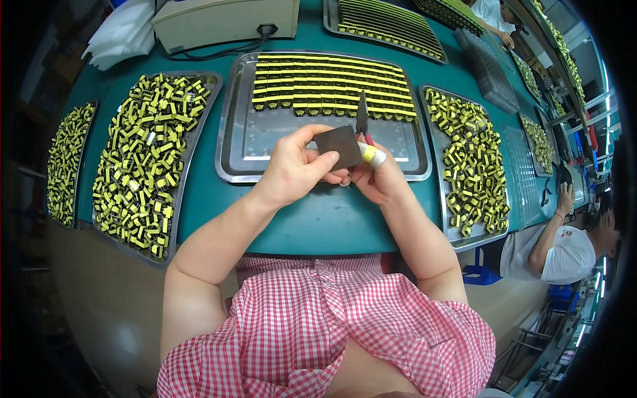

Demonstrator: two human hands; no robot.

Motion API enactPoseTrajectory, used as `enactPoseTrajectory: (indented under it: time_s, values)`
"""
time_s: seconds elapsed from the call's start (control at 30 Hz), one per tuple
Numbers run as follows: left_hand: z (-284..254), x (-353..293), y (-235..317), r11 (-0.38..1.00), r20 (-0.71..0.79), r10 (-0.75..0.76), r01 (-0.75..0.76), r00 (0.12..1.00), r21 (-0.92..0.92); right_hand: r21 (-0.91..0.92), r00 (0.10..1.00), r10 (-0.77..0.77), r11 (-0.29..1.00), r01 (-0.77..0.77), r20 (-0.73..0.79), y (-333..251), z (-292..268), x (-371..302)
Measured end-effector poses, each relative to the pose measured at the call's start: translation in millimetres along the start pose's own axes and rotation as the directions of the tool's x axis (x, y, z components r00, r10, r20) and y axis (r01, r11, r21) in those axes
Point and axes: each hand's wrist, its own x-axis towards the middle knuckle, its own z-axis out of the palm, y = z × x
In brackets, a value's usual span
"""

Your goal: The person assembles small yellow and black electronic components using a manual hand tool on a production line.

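Observation:
My left hand [290, 169] pinches a flat, dark square plate [337, 147] between thumb and fingers. Close beside it, my right hand [379, 182] is closed around needle-nose pliers [362, 116] with red handles, their dark jaws pointing away from me. White wrapping covers a fingertip of that hand, and a small yellow piece [368, 152] shows there; whether it is held or part of the wrapping I cannot tell. Beyond both hands lies a metal tray [232, 156] with straight rows of yellow-and-black coil components [332, 86] at its far side.
Trays of loose yellow components stand at left [142, 159], far left [70, 162] and right [468, 162]. Another tray of rows [388, 30] lies at the back, near a beige box [225, 25] with a black cable. Clear plastic trays [488, 69] and a co-worker [564, 252] are at right.

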Motion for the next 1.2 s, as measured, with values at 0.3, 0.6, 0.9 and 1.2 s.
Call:
enactPoseTrajectory:
  time_s: [0.3,0.6,0.9,1.2]
  values:
    - [2.4,-1.8,1.9,1.000,0.021,-0.002,0.003,1.000,-0.026,0.039,1.000,-0.006,0.999,0.006,-0.007,-0.9,-0.8,-2.4]
    - [0.3,2.7,-0.9,0.998,-0.041,0.049,-0.050,0.998,-0.032,0.088,0.998,0.002,0.996,0.003,-0.057,-2.8,3.1,0.0]
    - [-8.3,10.2,-22.6,0.917,0.016,-0.205,0.198,0.979,-0.347,-0.882,0.791,-0.580,0.251,0.399,0.192,9.1,19.7,-12.6]
    - [-0.2,11.5,-35.4,0.914,-0.016,-0.261,0.242,0.965,-0.325,-0.888,0.714,-0.575,-0.049,0.458,0.400,9.1,30.1,-19.9]
